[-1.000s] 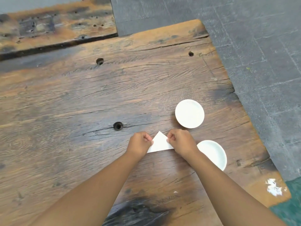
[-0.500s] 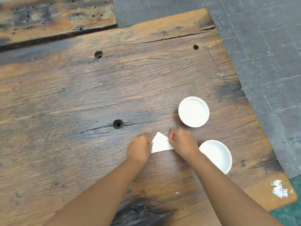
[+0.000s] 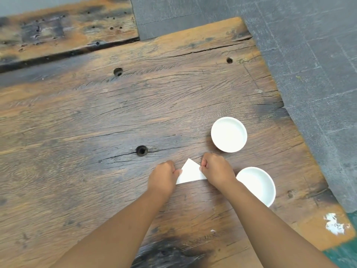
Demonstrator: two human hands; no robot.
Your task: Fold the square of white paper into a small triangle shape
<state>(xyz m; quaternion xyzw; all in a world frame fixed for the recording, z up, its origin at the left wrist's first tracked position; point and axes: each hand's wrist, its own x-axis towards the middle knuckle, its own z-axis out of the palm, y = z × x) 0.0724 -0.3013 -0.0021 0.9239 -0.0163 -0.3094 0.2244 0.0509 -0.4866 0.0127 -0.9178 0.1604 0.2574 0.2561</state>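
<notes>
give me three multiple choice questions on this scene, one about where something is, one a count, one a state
1. Where is the folded paper?
A. between the two hands on the wooden table
B. inside the far bowl
C. on the grey floor

2. How many white bowls are on the table?
A. one
B. two
C. four

3. What shape does the paper show now?
A. a flat open square
B. a crumpled ball
C. a triangle

Answers:
1. A, the left hand and right hand press its two sides against the wood.
2. B, one bowl sits beyond the right hand and another bowl beside the right wrist.
3. C, a white point sticks up between the hands above a straight lower edge.
</notes>
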